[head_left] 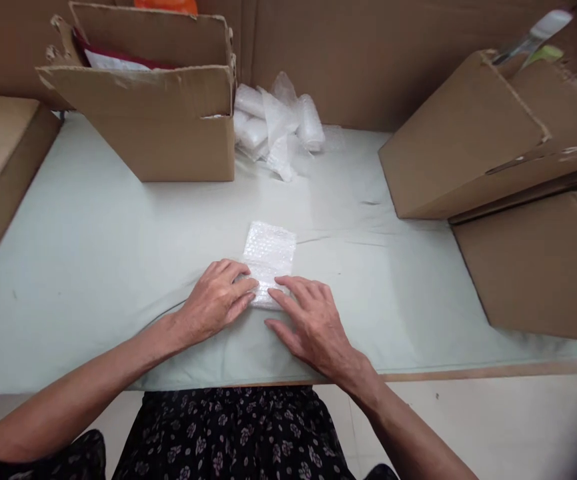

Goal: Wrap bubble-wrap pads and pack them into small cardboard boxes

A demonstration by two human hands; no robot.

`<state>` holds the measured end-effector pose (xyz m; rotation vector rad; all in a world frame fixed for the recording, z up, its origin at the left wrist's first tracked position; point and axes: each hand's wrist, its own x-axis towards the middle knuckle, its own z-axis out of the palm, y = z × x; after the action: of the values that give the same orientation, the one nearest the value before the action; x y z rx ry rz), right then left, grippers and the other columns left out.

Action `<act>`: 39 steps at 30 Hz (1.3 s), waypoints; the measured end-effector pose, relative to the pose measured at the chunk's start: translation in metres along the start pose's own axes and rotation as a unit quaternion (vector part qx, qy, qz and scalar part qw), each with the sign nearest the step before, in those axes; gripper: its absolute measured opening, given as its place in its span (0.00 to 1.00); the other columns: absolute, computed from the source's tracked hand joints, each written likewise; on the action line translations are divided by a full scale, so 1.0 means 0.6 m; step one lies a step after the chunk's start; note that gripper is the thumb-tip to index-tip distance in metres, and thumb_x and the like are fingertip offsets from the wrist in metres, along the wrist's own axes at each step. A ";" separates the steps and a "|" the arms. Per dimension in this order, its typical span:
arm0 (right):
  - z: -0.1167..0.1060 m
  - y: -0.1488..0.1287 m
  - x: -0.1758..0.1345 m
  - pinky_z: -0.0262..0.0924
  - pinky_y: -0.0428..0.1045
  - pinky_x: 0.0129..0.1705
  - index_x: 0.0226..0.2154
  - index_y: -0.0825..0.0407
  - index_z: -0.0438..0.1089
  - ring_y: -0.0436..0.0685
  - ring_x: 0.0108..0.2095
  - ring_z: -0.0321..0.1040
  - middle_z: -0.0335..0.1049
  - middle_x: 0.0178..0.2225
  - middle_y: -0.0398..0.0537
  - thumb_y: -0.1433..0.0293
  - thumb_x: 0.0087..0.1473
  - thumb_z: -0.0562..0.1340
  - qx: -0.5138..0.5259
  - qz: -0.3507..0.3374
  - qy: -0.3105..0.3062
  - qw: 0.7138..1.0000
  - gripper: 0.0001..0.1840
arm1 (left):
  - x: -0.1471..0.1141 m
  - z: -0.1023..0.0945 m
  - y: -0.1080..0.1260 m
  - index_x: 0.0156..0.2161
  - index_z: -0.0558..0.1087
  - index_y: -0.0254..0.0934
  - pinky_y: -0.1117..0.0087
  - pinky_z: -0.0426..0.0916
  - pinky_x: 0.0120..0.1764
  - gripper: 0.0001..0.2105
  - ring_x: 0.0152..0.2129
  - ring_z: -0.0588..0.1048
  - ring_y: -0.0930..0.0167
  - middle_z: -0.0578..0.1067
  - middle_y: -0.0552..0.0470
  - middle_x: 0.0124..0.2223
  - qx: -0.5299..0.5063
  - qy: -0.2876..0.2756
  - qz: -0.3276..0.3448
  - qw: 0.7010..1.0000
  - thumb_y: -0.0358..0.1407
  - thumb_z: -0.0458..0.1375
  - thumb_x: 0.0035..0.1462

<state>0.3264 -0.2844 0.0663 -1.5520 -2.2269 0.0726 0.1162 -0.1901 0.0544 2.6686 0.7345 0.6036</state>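
A small sheet of bubble wrap (pixel 269 250) lies flat on the cloth-covered table, its near end looking folded or doubled. On its left edge rest the fingertips of my left hand (pixel 221 293), the fingers stretched out and slightly bent. My right hand (pixel 311 320) touches the near right part of the sheet, fingers spread and thumb held apart below. Neither hand grips the sheet; both lie on top of it. Whether anything is inside the fold cannot be made out.
Behind the sheet, a pile of clear plastic wrap and rolled packets (pixel 278 127) lies beside an open cardboard box (pixel 168 127). More cardboard boxes (pixel 463 147) stand at the right, one with a white-capped item sticking out. A flat carton (pixel 3 160) sits at the left.
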 end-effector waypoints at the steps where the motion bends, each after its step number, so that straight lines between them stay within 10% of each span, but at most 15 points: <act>1: 0.000 0.003 -0.002 0.64 0.61 0.49 0.50 0.54 0.72 0.67 0.53 0.69 0.74 0.54 0.60 0.67 0.63 0.62 -0.001 -0.015 -0.015 1.000 0.15 | 0.000 -0.004 -0.002 0.48 0.76 0.35 0.55 0.70 0.46 0.10 0.46 0.72 0.59 0.76 0.40 0.49 -0.005 -0.004 0.005 1.000 0.36 0.58 0.65; 9: -0.001 0.016 -0.005 0.67 0.54 0.45 0.52 0.49 0.72 0.56 0.42 0.75 0.81 0.43 0.47 0.69 0.68 0.57 0.148 0.056 -0.057 0.986 0.13 | -0.018 -0.032 0.008 0.56 0.71 0.36 0.61 0.71 0.42 0.14 0.35 0.73 0.67 0.78 0.50 0.38 -0.112 -0.041 -0.055 0.991 0.31 0.55 0.66; 13: -0.005 0.006 -0.003 0.65 0.58 0.46 0.50 0.54 0.72 0.63 0.48 0.72 0.76 0.49 0.58 0.67 0.66 0.59 0.035 0.051 0.048 0.997 0.13 | 0.005 -0.015 0.000 0.54 0.72 0.34 0.60 0.71 0.41 0.14 0.34 0.73 0.65 0.78 0.47 0.38 -0.046 -0.029 -0.090 0.994 0.35 0.56 0.66; 18: 0.004 0.012 0.010 0.64 0.62 0.46 0.53 0.54 0.71 0.68 0.49 0.71 0.74 0.53 0.61 0.67 0.64 0.60 -0.005 0.018 -0.036 0.999 0.16 | 0.016 -0.007 -0.002 0.55 0.72 0.34 0.59 0.73 0.40 0.17 0.36 0.74 0.64 0.77 0.44 0.41 -0.057 0.019 -0.172 0.983 0.38 0.57 0.64; 24: 0.005 0.015 0.022 0.71 0.56 0.48 0.54 0.47 0.71 0.60 0.46 0.76 0.78 0.50 0.51 0.65 0.65 0.59 0.251 0.185 -0.026 0.950 0.16 | -0.023 -0.012 0.024 0.66 0.59 0.35 0.62 0.77 0.45 0.30 0.44 0.79 0.65 0.77 0.40 0.50 -0.465 0.047 -0.351 0.811 0.40 0.59 0.62; 28: 0.000 0.006 0.028 0.69 0.58 0.55 0.51 0.47 0.73 0.62 0.54 0.73 0.75 0.54 0.52 0.62 0.62 0.62 0.324 0.160 -0.029 0.932 0.17 | -0.020 -0.006 0.038 0.65 0.60 0.35 0.62 0.76 0.47 0.32 0.45 0.79 0.64 0.78 0.42 0.49 -0.545 0.074 -0.388 0.740 0.36 0.61 0.57; 31: -0.007 0.013 0.038 0.68 0.61 0.57 0.58 0.48 0.69 0.66 0.59 0.69 0.70 0.60 0.56 0.59 0.57 0.67 0.319 0.157 -0.015 0.934 0.27 | -0.015 -0.013 0.043 0.65 0.61 0.37 0.64 0.76 0.45 0.30 0.42 0.79 0.66 0.78 0.43 0.50 -0.549 0.072 -0.349 0.756 0.35 0.61 0.57; 35: -0.013 0.028 0.059 0.73 0.51 0.39 0.43 0.48 0.75 0.57 0.36 0.76 0.79 0.36 0.46 0.58 0.61 0.62 0.393 0.138 -0.114 0.902 0.13 | -0.005 -0.054 0.017 0.65 0.61 0.39 0.63 0.76 0.46 0.29 0.42 0.79 0.66 0.78 0.44 0.49 -0.432 0.044 -0.242 0.868 0.37 0.60 0.60; 39: -0.021 0.054 0.087 0.74 0.50 0.39 0.37 0.46 0.76 0.58 0.38 0.77 0.79 0.37 0.46 0.62 0.60 0.64 0.338 0.116 -0.041 0.933 0.06 | 0.048 -0.157 -0.076 0.64 0.63 0.40 0.55 0.70 0.58 0.27 0.55 0.74 0.61 0.74 0.41 0.58 -0.059 0.222 -0.113 0.967 0.36 0.61 0.61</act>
<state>0.3447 -0.2274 0.0847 -1.4031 -1.7692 0.8874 0.0754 -0.1201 0.1270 2.3151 1.0651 1.1574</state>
